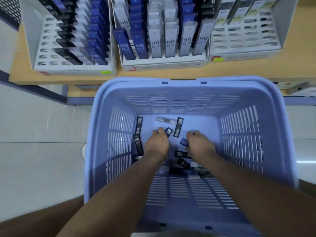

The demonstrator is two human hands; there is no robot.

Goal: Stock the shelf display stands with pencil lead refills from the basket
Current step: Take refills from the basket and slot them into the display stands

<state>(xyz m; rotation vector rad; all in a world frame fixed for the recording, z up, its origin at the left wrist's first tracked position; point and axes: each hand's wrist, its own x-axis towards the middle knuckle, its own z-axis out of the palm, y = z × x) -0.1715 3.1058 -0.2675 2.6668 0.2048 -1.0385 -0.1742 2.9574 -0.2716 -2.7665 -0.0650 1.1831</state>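
Both my hands reach down into a light blue slatted basket (188,89). My left hand (156,142) has its fingers curled round a blue lead refill case (169,131) that sticks out past the fingertips. My right hand (199,142) pinches another blue refill case (184,142) at its thumb side. Several black refill cases (138,144) and a clear one (165,120) lie loose on the basket floor. Above, on the wooden shelf, stand three white display stands: the left one (71,67), the middle one (164,63) and the right one (246,52).
The wooden shelf (153,73) edge runs just beyond the basket's far rim. The middle stand is packed with blue, white and black HB 07 cases. The right stand shows many bare slots. Pale tiled floor (42,134) lies to the left of the basket.
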